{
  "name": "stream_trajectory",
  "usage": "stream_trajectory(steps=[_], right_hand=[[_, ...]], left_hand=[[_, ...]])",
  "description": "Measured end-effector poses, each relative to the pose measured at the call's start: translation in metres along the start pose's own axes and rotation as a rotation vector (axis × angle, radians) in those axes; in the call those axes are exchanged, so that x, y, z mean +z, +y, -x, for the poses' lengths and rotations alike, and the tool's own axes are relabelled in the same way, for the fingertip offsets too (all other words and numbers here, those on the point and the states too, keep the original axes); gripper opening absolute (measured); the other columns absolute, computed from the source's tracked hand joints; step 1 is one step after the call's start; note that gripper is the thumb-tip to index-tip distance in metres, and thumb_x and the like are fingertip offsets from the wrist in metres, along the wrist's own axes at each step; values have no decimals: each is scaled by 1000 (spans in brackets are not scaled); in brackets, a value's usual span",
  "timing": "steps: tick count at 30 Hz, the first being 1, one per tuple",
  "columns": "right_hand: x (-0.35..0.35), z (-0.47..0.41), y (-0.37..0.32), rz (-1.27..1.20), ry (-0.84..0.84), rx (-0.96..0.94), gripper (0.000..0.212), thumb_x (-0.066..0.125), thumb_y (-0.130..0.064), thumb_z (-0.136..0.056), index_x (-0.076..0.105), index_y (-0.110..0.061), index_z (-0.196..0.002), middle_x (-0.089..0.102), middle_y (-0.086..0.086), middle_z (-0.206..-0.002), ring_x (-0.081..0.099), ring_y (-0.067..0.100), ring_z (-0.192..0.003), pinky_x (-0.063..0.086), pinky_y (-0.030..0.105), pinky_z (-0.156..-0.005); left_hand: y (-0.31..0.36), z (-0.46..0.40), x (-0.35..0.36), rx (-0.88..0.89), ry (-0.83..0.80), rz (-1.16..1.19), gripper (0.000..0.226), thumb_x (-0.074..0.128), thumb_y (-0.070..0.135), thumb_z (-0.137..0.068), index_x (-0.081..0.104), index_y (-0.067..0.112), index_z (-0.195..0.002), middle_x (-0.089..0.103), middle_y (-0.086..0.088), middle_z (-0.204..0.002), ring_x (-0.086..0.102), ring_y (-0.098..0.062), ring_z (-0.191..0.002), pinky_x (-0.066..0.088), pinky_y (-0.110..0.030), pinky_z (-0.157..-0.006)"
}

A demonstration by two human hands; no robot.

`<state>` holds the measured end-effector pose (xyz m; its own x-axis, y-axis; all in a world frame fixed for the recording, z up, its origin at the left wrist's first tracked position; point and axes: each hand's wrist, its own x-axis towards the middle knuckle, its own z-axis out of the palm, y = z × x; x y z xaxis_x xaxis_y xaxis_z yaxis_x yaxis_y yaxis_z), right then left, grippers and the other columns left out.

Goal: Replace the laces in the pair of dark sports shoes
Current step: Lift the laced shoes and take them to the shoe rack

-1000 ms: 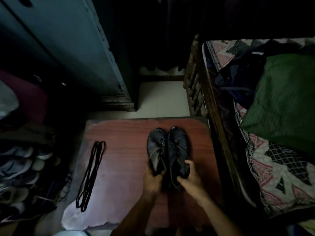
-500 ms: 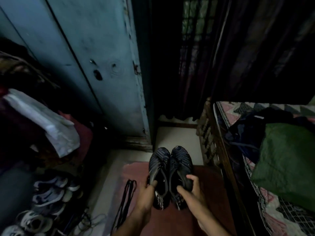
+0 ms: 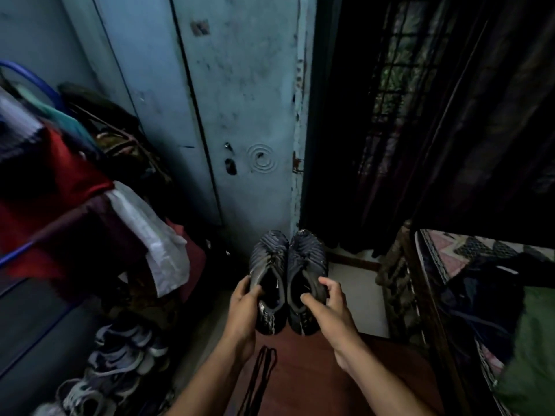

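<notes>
Two dark sports shoes are held side by side in the air, toes pointing away from me. My left hand (image 3: 244, 306) grips the left shoe (image 3: 268, 265) at its collar, thumb inside the opening. My right hand (image 3: 327, 307) grips the right shoe (image 3: 306, 262) the same way. Both shoes show open throats with no laces visible across them. A bundle of black laces (image 3: 259, 376) lies on the reddish table (image 3: 315, 382) below my left wrist.
A blue metal cupboard (image 3: 240, 115) stands straight ahead. Clothes hang on a rack (image 3: 75, 205) at left, with several other shoes (image 3: 120, 355) piled beneath. A wooden bed (image 3: 402, 289) with bedding stands at right. Dark curtains (image 3: 420, 115) hang behind.
Both hands have lifted the pair of shoes off the table and hold them higher. My head has tilted up, so the cupboard and curtains fill more of the view.
</notes>
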<state>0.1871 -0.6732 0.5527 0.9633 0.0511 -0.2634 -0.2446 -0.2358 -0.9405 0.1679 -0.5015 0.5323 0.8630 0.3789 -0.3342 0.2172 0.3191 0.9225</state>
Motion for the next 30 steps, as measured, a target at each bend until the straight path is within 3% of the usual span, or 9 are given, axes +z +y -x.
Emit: stream_trajectory(steps=[2,5,8,11,14,17,21,24,30], right_hand=[[10,-7,-9,-19,-20,-2,61,71,-54,-68,46,-43,-123,52,-7,-128,57,12,-111,50,39,-99],[30,-23,-19,-21,-77,-12,49,73,-37,-83,46,-39,-125,53,-10,-121,55,8,-107,46,31,-92],[55,-42,-26,-13,-148,-30,47,72,-30,-88,47,-36,-128,50,-17,-109,53,1,-98,43,27,-87],[83,-58,-30,22,-272,-26,43,68,-20,-93,47,-29,-130,42,-26,-98,48,-8,-86,41,16,-72],[116,-80,-25,84,-423,-36,47,67,-16,-94,47,-24,-136,40,-24,-97,49,0,-86,39,23,-86],[156,-100,-7,124,-574,-17,55,70,-18,-91,45,-25,-140,50,-16,-110,53,2,-95,41,28,-93],[218,-114,36,225,-744,57,86,72,-56,-61,43,-42,-140,53,-6,-140,58,13,-121,47,43,-107],[260,-119,72,308,-840,105,96,69,-61,-54,42,-39,-143,52,-4,-146,53,13,-129,46,45,-109],[341,-131,141,531,-967,163,81,74,-39,-86,30,-32,-154,34,-3,-159,39,18,-142,42,37,-110]], left_hand=[[9,-8,-7,35,17,-2,33,58,9,-99,62,19,-130,76,0,-113,75,-11,-98,60,-27,-80],[22,-16,-20,87,59,9,37,53,4,-101,56,20,-134,73,7,-108,73,2,-85,55,-14,-66],[24,-26,-42,77,127,17,51,53,9,-102,44,27,-148,65,8,-124,68,5,-96,56,-17,-78],[18,-32,-70,49,245,35,59,59,20,-97,44,28,-153,56,5,-148,60,-10,-127,49,-37,-110],[10,-37,-97,37,359,43,55,58,18,-96,50,30,-149,64,7,-141,63,-12,-126,50,-42,-110],[-6,-38,-124,-5,485,57,54,55,13,-96,51,29,-148,66,4,-137,67,-14,-120,56,-43,-102],[-45,-34,-162,-77,654,88,51,47,0,-97,58,26,-139,72,5,-128,70,-9,-113,58,-20,-80],[-87,-38,-189,-143,764,98,49,51,5,-97,57,27,-141,72,8,-126,69,-4,-110,55,-20,-83],[-188,-70,-243,-281,978,213,56,59,16,-89,53,29,-144,60,-2,-141,65,-10,-116,56,-18,-82]])
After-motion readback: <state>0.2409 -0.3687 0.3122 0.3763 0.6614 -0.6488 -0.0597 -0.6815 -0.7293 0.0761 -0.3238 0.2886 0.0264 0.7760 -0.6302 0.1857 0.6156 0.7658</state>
